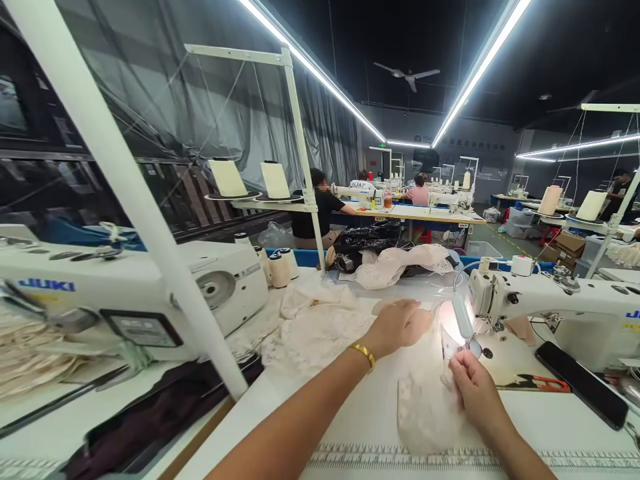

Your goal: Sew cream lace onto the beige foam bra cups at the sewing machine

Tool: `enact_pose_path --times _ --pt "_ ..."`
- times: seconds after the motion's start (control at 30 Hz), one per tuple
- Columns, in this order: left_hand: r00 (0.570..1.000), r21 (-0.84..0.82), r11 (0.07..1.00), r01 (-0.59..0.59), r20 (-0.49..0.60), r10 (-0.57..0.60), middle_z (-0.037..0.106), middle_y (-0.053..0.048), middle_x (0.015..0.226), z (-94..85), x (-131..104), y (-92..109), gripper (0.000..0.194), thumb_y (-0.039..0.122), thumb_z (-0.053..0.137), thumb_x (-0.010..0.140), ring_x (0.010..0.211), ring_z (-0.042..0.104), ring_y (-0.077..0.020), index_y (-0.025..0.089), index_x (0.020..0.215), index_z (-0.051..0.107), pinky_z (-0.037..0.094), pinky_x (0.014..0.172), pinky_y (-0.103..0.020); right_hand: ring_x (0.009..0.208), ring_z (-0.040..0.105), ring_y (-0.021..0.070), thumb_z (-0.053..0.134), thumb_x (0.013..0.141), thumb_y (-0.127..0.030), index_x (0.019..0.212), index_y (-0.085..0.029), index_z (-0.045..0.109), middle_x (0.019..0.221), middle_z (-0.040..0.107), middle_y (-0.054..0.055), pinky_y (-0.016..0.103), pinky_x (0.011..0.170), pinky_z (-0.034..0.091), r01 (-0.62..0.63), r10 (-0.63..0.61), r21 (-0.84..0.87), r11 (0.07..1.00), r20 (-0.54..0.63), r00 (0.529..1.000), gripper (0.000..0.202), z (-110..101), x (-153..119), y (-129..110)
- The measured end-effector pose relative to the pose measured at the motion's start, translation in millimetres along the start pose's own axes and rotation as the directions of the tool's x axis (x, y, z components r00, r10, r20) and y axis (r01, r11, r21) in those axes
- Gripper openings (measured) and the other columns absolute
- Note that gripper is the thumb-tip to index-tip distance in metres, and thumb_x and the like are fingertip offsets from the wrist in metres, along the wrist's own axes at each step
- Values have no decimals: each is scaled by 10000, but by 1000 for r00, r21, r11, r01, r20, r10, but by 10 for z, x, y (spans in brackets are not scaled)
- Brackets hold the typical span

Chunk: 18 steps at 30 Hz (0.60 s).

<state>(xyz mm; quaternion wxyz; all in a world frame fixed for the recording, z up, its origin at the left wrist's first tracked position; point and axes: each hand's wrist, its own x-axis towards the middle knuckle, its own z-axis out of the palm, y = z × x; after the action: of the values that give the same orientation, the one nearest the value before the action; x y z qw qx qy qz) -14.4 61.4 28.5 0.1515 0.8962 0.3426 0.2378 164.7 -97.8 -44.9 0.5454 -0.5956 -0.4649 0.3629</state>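
My left hand (397,325), wearing a gold bracelet (364,356), bends its fingers over a thin, skin-toned part of the cream lace fabric at the centre of the table; the fingertips are partly hidden. My right hand (473,381) pinches an edge of the lace fabric (427,407) between thumb and fingers, just in front of the sewing machine's needle area. This sheer fabric hangs down toward the table's front edge. A small lit lamp (462,317) shines on the cloth by the sewing machine (540,300).
More cream lace (313,327) is heaped on the left of the table. Red-handled thread snips (543,382) and a black phone (580,383) lie on the right. A second machine (215,283) and a white pole (145,213) stand left. A printed ruler (360,457) runs along the front. People sit farther back.
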Motion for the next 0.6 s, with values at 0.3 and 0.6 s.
enact_pose_path --times 0.3,0.6 --pt "997 35 999 -20 -71 22 604 -32 734 -52 326 35 274 251 616 917 793 590 -215 204 656 547 467 801 -361 502 505 142 596 842 -793 798 -237 531 604 533 -58 267 496 357 -61 54 112 992 64 996 561 -52 36 11" --pt "981 -349 918 190 112 -160 553 20 638 -358 -471 726 194 309 539 840 591 508 -169 205 685 590 329 539 -260 668 611 148 686 825 -746 915 -198 628 812 676 12 268 633 445 -196 154 335 922 148 977 558 -351 -165 -211"
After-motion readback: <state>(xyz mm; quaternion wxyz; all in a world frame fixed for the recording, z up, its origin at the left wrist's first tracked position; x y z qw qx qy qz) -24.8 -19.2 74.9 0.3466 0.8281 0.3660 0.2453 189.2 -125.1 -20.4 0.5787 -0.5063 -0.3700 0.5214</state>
